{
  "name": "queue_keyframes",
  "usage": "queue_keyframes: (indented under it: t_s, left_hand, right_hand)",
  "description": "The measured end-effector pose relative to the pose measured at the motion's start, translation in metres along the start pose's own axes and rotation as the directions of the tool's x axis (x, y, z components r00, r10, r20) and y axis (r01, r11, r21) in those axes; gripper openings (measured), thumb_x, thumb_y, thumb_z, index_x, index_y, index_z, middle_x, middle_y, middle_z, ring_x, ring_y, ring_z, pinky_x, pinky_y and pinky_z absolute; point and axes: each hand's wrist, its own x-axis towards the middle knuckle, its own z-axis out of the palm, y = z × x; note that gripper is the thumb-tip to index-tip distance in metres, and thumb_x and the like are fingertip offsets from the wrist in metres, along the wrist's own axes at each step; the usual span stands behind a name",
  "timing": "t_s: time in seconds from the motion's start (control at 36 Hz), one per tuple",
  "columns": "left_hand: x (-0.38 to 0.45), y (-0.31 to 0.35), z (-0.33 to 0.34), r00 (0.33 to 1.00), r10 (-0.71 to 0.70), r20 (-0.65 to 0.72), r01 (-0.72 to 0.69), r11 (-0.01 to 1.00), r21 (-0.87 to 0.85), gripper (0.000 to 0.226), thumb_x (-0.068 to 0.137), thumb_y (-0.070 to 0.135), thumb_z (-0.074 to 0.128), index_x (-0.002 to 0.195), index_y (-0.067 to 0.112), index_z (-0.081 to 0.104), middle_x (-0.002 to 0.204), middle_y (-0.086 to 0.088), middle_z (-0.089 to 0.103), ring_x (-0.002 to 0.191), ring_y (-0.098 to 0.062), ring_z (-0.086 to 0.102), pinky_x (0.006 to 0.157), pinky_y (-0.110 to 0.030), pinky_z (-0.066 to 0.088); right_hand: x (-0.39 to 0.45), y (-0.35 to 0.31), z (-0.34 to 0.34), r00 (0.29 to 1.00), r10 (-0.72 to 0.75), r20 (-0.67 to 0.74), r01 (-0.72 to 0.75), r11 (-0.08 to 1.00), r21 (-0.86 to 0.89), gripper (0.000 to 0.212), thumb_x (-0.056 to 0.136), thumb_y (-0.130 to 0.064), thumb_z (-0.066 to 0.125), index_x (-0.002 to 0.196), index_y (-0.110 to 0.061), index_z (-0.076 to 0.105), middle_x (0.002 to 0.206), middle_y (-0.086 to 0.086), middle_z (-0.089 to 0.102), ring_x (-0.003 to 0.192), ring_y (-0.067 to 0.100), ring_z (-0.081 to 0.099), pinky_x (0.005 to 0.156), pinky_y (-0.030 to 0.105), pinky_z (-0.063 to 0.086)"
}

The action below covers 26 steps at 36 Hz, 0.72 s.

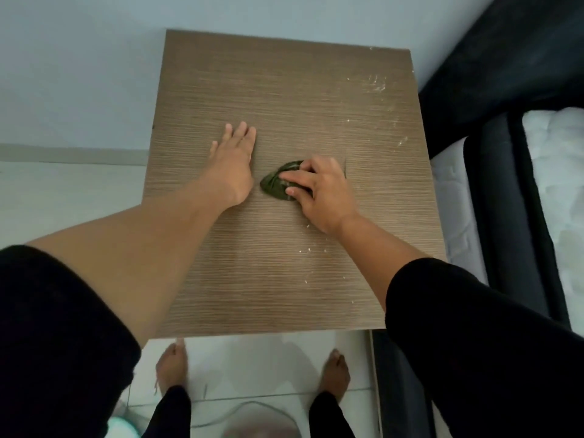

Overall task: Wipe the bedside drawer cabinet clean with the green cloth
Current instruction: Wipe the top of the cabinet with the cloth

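I look straight down on the brown wood-grain top of the bedside cabinet [284,90]. A bunched dark green cloth [278,184] lies near its middle, and my right hand [322,191] presses down on it with the fingers curled over it. My left hand [234,162] rests flat on the top just left of the cloth, fingers stretched out and holding nothing. White crumbs and smears [376,83] dot the far right corner, and more specks [308,251] lie near the right edge closer to me.
A dark bed frame [505,216] with a white mattress [556,184] stands tight against the cabinet's right side. A pale wall is behind and to the left. My bare feet [172,365] stand on white floor tiles below the front edge, beside a cable.
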Motion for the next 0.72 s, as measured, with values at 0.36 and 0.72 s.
queue_keyframes:
  t_s: [0.36,0.72]
  left_hand:
    - [-0.064,0.017,0.026,0.997,-0.030,0.068,0.028,0.999,0.027,0.064,0.098,0.020,0.041,0.151,0.013,0.007,0.161,-0.005,-0.003,0.148,-0.023,-0.005,0.120,-0.041,0.003]
    - [-0.091,0.047,0.047,0.993,-0.005,0.114,-0.002,0.998,0.058,0.066,0.099,0.027,0.040,0.152,0.014,0.003,0.161,-0.003,-0.008,0.148,-0.022,-0.010,0.120,-0.042,0.000]
  right_hand:
    - [-0.116,-0.016,0.011,0.997,-0.070,0.023,0.069,0.997,0.023,0.023,0.078,-0.021,0.065,0.097,-0.016,0.075,0.087,0.014,0.062,0.078,0.036,0.054,0.076,0.031,0.040]
    - [-0.190,-0.023,0.010,0.989,-0.103,0.110,0.089,0.989,0.120,0.021,0.078,-0.015,0.064,0.095,-0.015,0.075,0.083,0.011,0.059,0.079,0.032,0.052,0.075,0.030,0.040]
